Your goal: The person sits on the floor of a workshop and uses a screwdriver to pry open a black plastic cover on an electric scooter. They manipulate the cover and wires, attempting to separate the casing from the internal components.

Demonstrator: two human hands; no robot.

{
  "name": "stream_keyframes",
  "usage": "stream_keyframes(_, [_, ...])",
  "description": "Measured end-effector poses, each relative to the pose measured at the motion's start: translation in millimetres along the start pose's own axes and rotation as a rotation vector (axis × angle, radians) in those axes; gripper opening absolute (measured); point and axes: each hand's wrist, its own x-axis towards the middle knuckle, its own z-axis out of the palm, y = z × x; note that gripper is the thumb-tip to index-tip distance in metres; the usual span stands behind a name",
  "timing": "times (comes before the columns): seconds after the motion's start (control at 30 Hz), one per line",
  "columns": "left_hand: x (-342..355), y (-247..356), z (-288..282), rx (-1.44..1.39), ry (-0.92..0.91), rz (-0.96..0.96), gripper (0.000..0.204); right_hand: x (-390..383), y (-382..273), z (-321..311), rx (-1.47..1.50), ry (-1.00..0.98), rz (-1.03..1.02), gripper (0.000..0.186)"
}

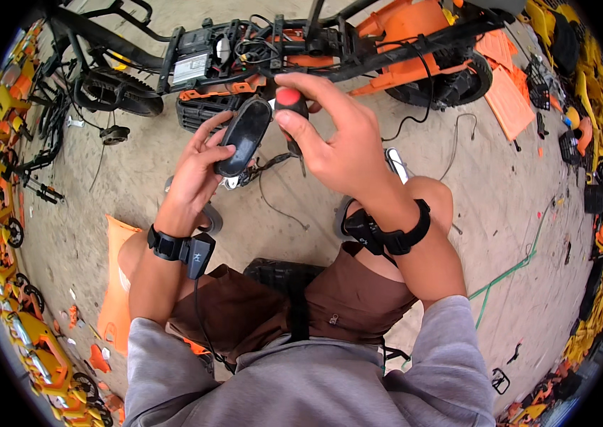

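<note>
My left hand (pixel 200 165) is closed around a long oval black part (pixel 247 135) with a raised rim and a shiny face, tilted towards me. Wires and a small white piece hang below that part. In my right hand (pixel 348 139) is a screwdriver (pixel 289 98) with a red-ended black handle, gripped between thumb and fingers. Its shaft points downward, and whether its tip touches anything I cannot tell. Just beyond both hands lies a stripped black vehicle frame (pixel 308 64) with exposed wiring and a silver-labelled box (pixel 192 65).
Wheels (pixel 120 92) and orange body panels (pixel 405 43) belong to the frame ahead. An orange panel (pixel 118 285) lies by my left leg. A green strap (pixel 511 269) crosses the concrete floor at right. Piles of yellow and orange parts (pixel 2 235) line both sides.
</note>
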Motion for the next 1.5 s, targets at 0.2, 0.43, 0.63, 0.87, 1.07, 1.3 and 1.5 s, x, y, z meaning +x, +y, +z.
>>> stream_keyframes(0.2, [42, -73, 0, 0.087, -0.005, -0.113, 0.068, 6, 5, -14, -0.086, 0.155, -0.046, 0.027])
stream_keyframes(0.43, [65, -280, -21, -0.34, 0.111, -0.255, 0.076, 1, -8, -19, -0.05, 0.073, -0.021, 0.03])
stream_keyframes(0.63, [31, -408, -28, -0.316, 0.238, -0.457, 0.078, -6, -3, -24, -0.089, 0.018, 0.055, 0.03])
stream_keyframes(0.87, [20, -419, -64, 0.56, 0.151, -0.44, 0.059, -9, -3, -26, 0.003, 0.119, 0.152, 0.034])
stream_keyframes(1.07, [34, -328, -108, 0.226, 0.83, -0.157, 0.017, -8, -2, -18, 0.079, 0.121, 0.236, 0.037])
stream_keyframes(1.3, [10, -341, -229, 1.133, 0.919, -0.079, 0.01, -11, 5, -1, 0.07, -0.013, 0.198, 0.041])
stream_keyframes(1.5, [3, -344, -224, 1.211, 0.637, -0.02, 0.013, -14, 6, 9, 0.13, 0.037, 0.334, 0.043])
